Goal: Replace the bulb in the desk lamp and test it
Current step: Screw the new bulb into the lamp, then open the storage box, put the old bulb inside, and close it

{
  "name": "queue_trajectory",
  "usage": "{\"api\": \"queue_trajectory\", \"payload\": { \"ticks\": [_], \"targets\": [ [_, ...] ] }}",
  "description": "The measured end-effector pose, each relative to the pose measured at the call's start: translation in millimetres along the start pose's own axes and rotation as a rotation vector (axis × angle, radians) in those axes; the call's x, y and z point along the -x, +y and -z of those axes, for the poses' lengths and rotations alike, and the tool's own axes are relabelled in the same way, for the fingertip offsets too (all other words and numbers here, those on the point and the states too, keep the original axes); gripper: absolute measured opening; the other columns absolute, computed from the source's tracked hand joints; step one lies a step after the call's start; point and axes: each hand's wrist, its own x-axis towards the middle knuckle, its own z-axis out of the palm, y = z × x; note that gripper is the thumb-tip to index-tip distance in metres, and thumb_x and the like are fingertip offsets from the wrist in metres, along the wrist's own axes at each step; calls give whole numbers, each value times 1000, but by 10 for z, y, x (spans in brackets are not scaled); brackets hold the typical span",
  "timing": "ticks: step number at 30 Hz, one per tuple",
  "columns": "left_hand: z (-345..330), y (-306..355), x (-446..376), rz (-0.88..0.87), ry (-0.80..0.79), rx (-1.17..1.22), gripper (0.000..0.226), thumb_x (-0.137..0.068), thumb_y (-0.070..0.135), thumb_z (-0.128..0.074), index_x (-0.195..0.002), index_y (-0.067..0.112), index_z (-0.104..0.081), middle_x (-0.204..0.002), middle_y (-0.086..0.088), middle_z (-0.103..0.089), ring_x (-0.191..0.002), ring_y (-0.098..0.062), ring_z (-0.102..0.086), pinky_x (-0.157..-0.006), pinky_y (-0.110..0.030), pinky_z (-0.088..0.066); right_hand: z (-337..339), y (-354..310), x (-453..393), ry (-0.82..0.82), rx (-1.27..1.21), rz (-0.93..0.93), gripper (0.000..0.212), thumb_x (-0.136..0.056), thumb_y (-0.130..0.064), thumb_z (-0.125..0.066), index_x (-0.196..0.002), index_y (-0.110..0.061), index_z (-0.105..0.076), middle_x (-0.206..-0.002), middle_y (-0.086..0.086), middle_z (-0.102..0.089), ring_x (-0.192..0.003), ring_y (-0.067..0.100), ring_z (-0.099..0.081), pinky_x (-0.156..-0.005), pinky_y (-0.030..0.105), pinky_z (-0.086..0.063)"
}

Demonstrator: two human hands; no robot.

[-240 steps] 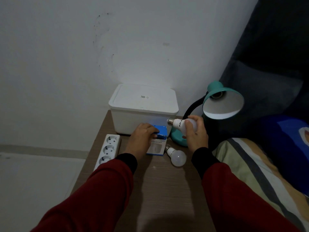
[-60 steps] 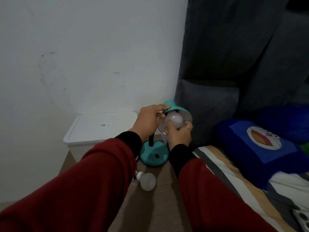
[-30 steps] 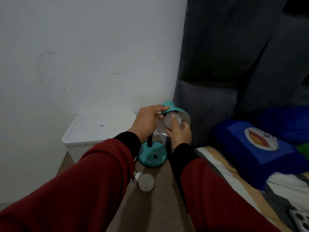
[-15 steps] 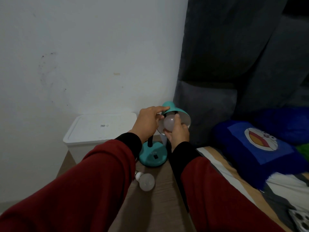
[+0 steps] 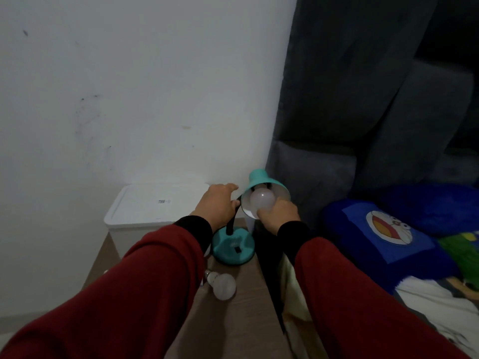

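Observation:
A teal desk lamp stands on a wooden bedside table [image 5: 241,314], its round base [image 5: 233,248] near the table's right edge and its shade [image 5: 261,181] tilted toward me. A white bulb [image 5: 261,200] sits inside the shade, unlit. My right hand [image 5: 278,216] holds the bulb from below with its fingertips. My left hand [image 5: 219,204] grips the lamp's black neck just left of the shade. A second white bulb [image 5: 223,285] lies loose on the table in front of the base.
A white lidded plastic box [image 5: 155,203] stands against the wall behind the lamp. To the right lies a bed with a blue cartoon pillow [image 5: 383,229], a striped sheet and a dark grey padded headboard [image 5: 363,112].
Eight seconds ago the bulb was in my right hand beside the lamp; it now sits in the shade. In the last second my left hand slid from the shade's top to its neck.

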Motion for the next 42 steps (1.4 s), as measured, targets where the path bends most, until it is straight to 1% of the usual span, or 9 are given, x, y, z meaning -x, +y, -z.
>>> {"api": "queue_trajectory", "payload": {
  "ticks": [3,7,11,15,17,25,33,38,42],
  "targets": [
    [125,-102,105,99,-53,-106,44,-91,23,-56,-132,12,-50,-132,-16,-54,-121,-29,-52,-102,-33,-42,98,-50,76,-59,170,24,49,-86,-28,-56,-127,-1,-49,-131,23,-52,-117,36,-54,-93,35,-47],
    [338,-252,284,172,-125,-252,41,-91,24,-55,-128,6,-52,-133,-15,-51,-121,-29,-51,-98,-35,-45,194,-180,189,-87,336,85,55,-85,-29,-58,-134,-9,-42,-135,17,-48,-119,34,-53,-94,35,-46],
    [572,-430,456,238,-139,-345,41,-90,25,-56,-128,7,-52,-132,-15,-48,-117,-28,-55,-96,-34,-48,130,-359,139,-207,460,192,60,-86,-33,-55,-136,-6,-36,-137,13,-49,-123,32,-49,-108,37,-39],
    [791,-699,598,275,-129,-407,34,-89,20,-56,-120,8,-58,-125,-13,-54,-111,-27,-58,-89,-32,-50,100,-612,329,-275,709,289,54,-87,-47,-53,-127,-10,-54,-133,10,-55,-121,29,-52,-104,36,-43],
    [875,-878,652,289,-126,-423,34,-87,20,-56,-119,9,-59,-124,-12,-56,-112,-26,-58,-90,-32,-50,22,-721,398,-299,743,354,57,-86,-48,-54,-134,-16,-49,-139,6,-51,-126,26,-49,-104,32,-42],
    [853,-1578,870,394,-124,-278,66,-87,36,-60,-143,18,-31,-138,-15,-41,-126,-31,-44,-102,-40,-43,-749,-837,262,-331,497,483,78,-81,-47,-65,-145,-28,-24,-146,14,-34,-129,32,-43,-101,37,-40],
    [465,-2083,778,443,-61,133,99,-77,41,-72,-148,37,-3,-157,-15,6,-145,-33,-6,-116,-43,-20,-1271,-648,-157,-264,217,368,87,-75,-51,-68,-144,-45,-15,-158,13,0,-143,35,-20,-113,40,-29],
    [258,-2192,667,420,27,199,99,-78,40,-71,-150,26,-4,-156,-17,1,-145,-32,-10,-118,-39,-17,-1432,-594,-330,-276,145,379,86,-77,-50,-67,-147,-35,-19,-158,14,-6,-145,30,-15,-116,36,-23],
    [225,-2190,636,396,99,198,82,-82,37,-67,-146,13,-22,-150,-19,-14,-137,-33,-24,-114,-36,-25,-1473,-598,-373,-211,156,383,74,-82,-46,-63,-144,-19,-34,-154,14,-20,-140,30,-26,-115,32,-24]
  ]
}}
